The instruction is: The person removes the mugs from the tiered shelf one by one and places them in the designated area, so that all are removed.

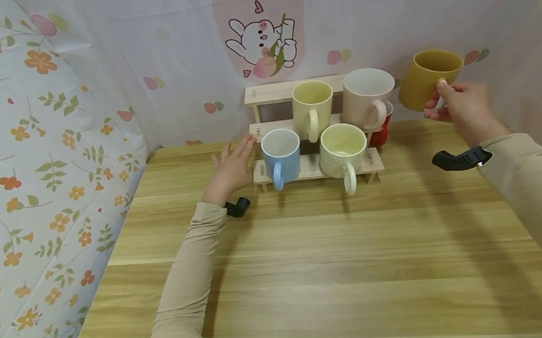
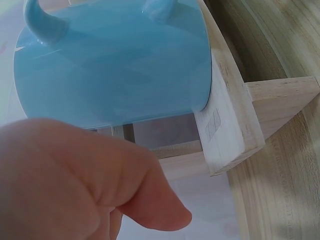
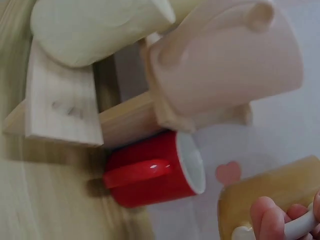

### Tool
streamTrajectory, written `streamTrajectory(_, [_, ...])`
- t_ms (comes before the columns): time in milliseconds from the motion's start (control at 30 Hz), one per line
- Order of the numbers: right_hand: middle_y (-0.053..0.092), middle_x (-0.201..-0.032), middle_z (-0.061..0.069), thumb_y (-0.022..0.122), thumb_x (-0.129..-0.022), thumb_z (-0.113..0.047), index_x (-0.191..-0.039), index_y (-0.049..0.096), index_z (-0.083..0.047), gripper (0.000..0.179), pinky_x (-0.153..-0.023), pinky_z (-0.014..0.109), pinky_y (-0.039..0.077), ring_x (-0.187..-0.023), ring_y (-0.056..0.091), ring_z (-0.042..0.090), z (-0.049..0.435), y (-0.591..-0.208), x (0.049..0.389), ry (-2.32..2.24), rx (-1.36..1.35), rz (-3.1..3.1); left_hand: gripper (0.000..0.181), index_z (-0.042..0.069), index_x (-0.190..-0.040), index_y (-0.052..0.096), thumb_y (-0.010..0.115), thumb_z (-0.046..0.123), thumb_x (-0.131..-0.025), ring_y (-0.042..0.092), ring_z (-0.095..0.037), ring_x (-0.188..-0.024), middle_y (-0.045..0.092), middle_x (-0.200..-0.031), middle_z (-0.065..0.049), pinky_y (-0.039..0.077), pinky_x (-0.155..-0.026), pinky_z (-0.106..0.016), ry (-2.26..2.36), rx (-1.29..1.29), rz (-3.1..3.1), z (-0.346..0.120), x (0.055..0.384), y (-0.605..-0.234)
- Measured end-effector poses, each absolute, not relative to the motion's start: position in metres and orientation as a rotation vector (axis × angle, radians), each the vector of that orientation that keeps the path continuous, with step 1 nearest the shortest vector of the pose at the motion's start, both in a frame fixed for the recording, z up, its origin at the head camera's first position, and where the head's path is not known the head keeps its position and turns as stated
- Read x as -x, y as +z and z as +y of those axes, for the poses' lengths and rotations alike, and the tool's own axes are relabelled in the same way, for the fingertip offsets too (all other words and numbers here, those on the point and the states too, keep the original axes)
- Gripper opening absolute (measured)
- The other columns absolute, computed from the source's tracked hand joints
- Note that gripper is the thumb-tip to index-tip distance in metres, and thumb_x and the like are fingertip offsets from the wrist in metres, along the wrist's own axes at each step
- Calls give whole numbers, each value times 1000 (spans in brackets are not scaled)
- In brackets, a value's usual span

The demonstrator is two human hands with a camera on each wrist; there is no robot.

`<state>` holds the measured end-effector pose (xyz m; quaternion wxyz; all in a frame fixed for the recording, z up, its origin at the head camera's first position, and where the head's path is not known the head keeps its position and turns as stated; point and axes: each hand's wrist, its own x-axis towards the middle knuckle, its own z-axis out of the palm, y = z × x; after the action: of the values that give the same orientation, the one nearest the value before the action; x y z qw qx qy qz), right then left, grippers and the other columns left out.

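My right hand [image 1: 469,105] grips the white handle of a mustard-yellow mug [image 1: 424,85], held in the air right of a three-step wooden rack [image 1: 309,172]. In the right wrist view the same mug [image 3: 270,187] shows at the lower right. My left hand [image 1: 233,169] touches the rack's left end, its fingers extended and holding nothing. Closest to it on the bottom step stands a blue mug [image 1: 282,160], with a cream mug [image 1: 343,150] beside it. On the middle step are a yellow mug [image 1: 313,110] and a pale pink mug [image 1: 368,97].
A red mug [image 3: 145,172] stands on the table behind the rack's right end, partly hidden in the head view. The wooden table [image 1: 336,270] reaches back to a patterned cloth [image 1: 171,55]. A floral cloth [image 1: 46,170] hangs along the left side.
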<state>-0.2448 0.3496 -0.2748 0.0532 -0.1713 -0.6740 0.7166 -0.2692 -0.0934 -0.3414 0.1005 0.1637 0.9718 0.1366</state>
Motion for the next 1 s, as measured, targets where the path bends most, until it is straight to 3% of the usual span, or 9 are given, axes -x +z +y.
streamTrajectory(333, [62, -59, -3, 53, -96, -27, -79, 60, -15, 22, -53, 19, 54, -50, 65, 7, 355, -311, 241, 2047, 528, -2171, 75, 27, -155, 7, 50, 15, -94, -5, -41, -146, 0, -162, 10, -4, -106, -73, 415, -492, 2861, -92, 267, -346])
streamTrajectory(533, [63, -57, -4, 50, -97, -25, -83, 59, -12, 21, -54, 19, 54, -50, 65, 6, 358, -326, 244, 2043, 519, -2200, 75, 27, -155, 9, 50, 14, -94, -1, -41, -146, 2, -162, 11, -1, -107, -72, 401, -488, 2881, -93, 268, -346])
streamTrajectory(767, [63, -58, -6, 48, -98, -26, -75, 60, -14, 28, -55, 19, 55, -51, 65, 5, 360, -344, 250, 2017, 527, -2262, 81, 28, -155, 9, 52, 8, -90, -2, -40, -146, 1, -161, 12, -1, -107, -72, 396, -479, 2893, -96, 270, -344])
streamTrajectory(1000, [62, -57, -9, 46, -99, -28, -97, 53, -3, 26, -55, 20, 55, -51, 65, 4, 359, -360, 257, 1942, 608, -2329, 76, 27, -155, 7, 50, 15, -93, -2, -40, -146, 0, -161, 12, -1, -106, -73, 386, -498, 2889, -98, 271, -345])
